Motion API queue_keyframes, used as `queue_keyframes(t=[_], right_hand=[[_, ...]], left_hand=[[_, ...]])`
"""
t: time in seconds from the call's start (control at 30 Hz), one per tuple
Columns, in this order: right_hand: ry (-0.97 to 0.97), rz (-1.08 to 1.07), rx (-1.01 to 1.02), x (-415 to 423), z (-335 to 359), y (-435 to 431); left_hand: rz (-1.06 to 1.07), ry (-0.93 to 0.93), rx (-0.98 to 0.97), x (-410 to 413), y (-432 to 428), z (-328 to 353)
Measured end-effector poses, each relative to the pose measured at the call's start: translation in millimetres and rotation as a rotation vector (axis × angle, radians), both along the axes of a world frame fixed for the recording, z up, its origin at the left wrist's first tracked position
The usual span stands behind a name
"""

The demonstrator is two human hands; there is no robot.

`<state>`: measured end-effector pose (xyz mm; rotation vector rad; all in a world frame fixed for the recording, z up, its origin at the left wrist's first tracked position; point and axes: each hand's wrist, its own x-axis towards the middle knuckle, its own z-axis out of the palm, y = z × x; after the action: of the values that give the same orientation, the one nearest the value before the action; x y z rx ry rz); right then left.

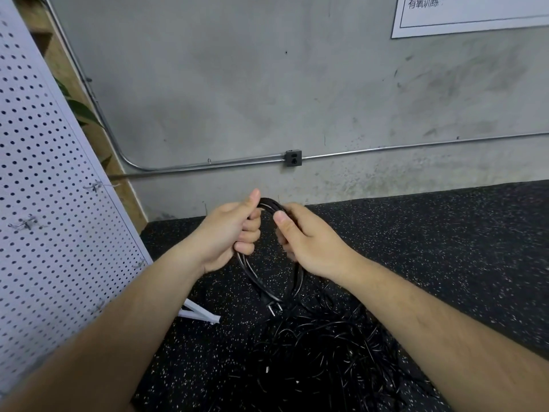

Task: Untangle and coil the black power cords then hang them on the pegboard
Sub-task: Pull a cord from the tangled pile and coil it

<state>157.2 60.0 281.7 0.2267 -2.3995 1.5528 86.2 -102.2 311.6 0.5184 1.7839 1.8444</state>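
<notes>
A black power cord [252,278] is gathered into a hanging loop at mid-frame, its plug [271,309] dangling at the bottom. My left hand [234,230] grips the loop's left side with the fingers curled round it. My right hand [306,236] holds the loop's top right between thumb and fingers. Below the loop lies a tangled heap of black cords [320,352] on the floor. A white pegboard [44,188] leans at the left, with small metal hooks [26,223] on it; nothing hangs from them.
The floor is black speckled rubber matting [445,248]. A white foot of the pegboard stand [202,313] juts out near the heap. Behind is a grey concrete wall with a metal conduit [208,166], a socket box [293,158] and a white poster [469,13].
</notes>
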Motion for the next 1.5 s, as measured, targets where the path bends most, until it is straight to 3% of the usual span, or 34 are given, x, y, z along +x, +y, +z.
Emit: queue_keyframes(t=[0.1,0.27,0.4,0.53,0.67,0.77,0.83,0.9,0.97,1.03,1.17,1.23,1.33,1.5], right_hand=[[-0.019,-0.018,0.093,0.5,2.9,-0.2],[-0.16,0.06,-0.014,1.8,-8.2,-13.0],[-0.187,0.006,-0.156,3.2,-12.6,-15.0],[-0.197,-0.165,-0.141,-0.9,-10.8,-16.3],[-0.371,-0.173,-0.21,-7.2,-10.8,-26.5],[-0.631,-0.083,-0.443,-6.8,-3.3,-31.7],[-0.676,-0.013,-0.505,-4.6,-2.7,-32.6],[-0.491,-0.032,-0.411,-4.4,-12.3,-31.0],[-0.254,-0.05,-0.244,-1.3,-21.2,-30.3],[-0.187,-0.011,-0.161,0.8,-26.5,-29.0],[-0.278,0.182,-0.102,5.3,-41.5,-14.9],[-0.312,0.24,0.088,8.1,-53.2,-1.8],[-0.435,0.241,0.338,9.2,-77.5,21.8],[-0.551,0.189,0.504,10.7,-102.6,49.6]], left_hand=[[0.192,0.182,-0.003,6.6,6.8,4.1],[0.458,0.264,0.068,0.7,2.9,13.3],[0.452,0.223,0.126,-4.4,2.2,15.2],[0.377,0.151,0.226,-2.2,6.5,14.5],[0.388,0.384,0.121,2.1,8.6,7.2],[0.395,0.721,0.038,7.3,6.3,-4.0],[0.451,0.918,-0.022,12.6,7.8,-6.6],[0.525,0.928,-0.015,13.8,11.3,-5.9],[0.525,0.77,0.064,9.7,13.7,-2.7],[0.551,0.709,0.084,5.0,12.4,1.0],[0.606,0.705,0.161,-5.5,1.7,15.1],[0.667,0.724,0.136,-13.6,-8.1,20.5],[0.809,0.69,0.106,-27.6,-28.0,23.1],[0.914,0.719,-0.075,-41.6,-47.3,19.1]])
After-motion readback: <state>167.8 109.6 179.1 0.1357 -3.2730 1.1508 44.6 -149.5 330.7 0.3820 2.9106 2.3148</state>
